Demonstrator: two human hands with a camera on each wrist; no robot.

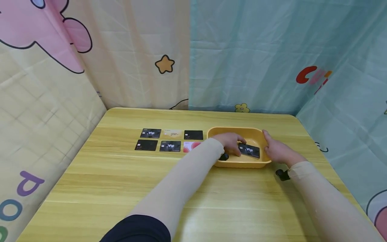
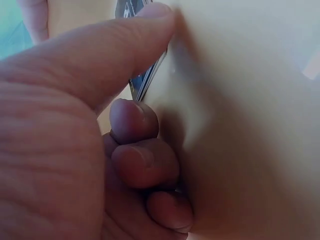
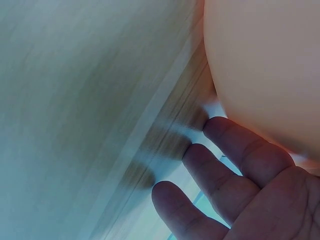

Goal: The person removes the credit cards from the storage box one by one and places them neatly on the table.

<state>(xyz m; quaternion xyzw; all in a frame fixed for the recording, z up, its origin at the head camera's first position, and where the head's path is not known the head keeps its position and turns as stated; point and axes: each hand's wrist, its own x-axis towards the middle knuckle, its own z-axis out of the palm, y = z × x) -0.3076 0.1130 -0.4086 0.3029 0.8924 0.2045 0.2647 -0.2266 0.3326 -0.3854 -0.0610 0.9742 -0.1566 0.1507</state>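
Inside yellow tray [image 1: 232, 163], left hand [image 1: 229, 142] pinches black card [image 1: 249, 150]; right hand [image 1: 278, 151] steadies rim.

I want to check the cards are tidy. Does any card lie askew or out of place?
Yes, one. The black VIP card lies slanted inside the yellow tray, under the left hand, apart from the six cards set in two straight rows on the table. The right hand rests on the tray's side.
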